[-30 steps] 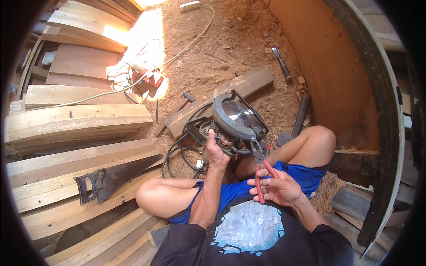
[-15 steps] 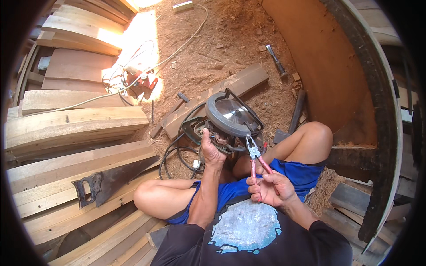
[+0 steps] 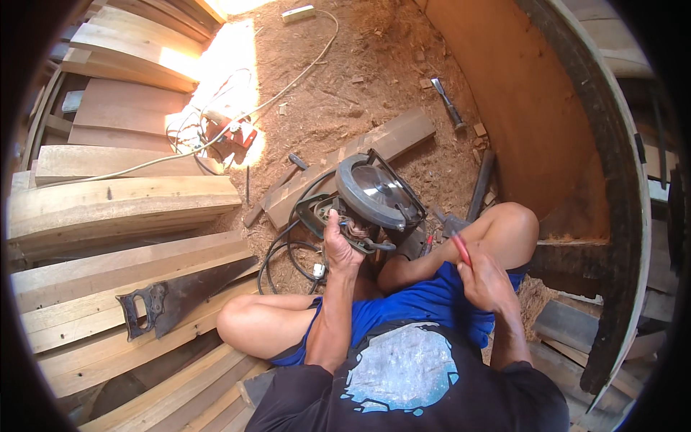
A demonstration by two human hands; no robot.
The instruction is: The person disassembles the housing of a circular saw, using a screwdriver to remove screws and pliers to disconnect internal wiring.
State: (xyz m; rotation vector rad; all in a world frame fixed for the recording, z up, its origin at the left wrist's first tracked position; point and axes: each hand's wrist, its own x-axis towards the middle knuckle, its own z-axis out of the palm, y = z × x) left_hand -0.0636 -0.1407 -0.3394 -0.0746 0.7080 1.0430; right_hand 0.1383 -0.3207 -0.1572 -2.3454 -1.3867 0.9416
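Note:
My left hand (image 3: 341,247) grips the circular saw (image 3: 368,189) by its housing, thumb up along the near side. The saw rests tilted in front of my crossed legs, its round blade and guard facing up, with wires showing in the opened housing. Over my right knee, my right hand (image 3: 487,284) is closed around the red-handled pliers (image 3: 461,248); their jaws are blurred and turned away from the saw. A red-handled tool (image 3: 427,245) lies between the saw and my right shin. The saw's black cord and white plug (image 3: 319,271) lie beside my left hand.
A thick wooden plank (image 3: 392,138) lies behind the saw, with a hammer (image 3: 277,189) beside it. A chisel (image 3: 449,106) lies on the sawdust floor. Stacked timbers (image 3: 122,205) and a handsaw (image 3: 180,291) line the left. A curved brown wall (image 3: 533,108) stands at right.
My right hand has swung right with the pliers, away from the edge of the saw to above my right leg. My left hand still holds the saw.

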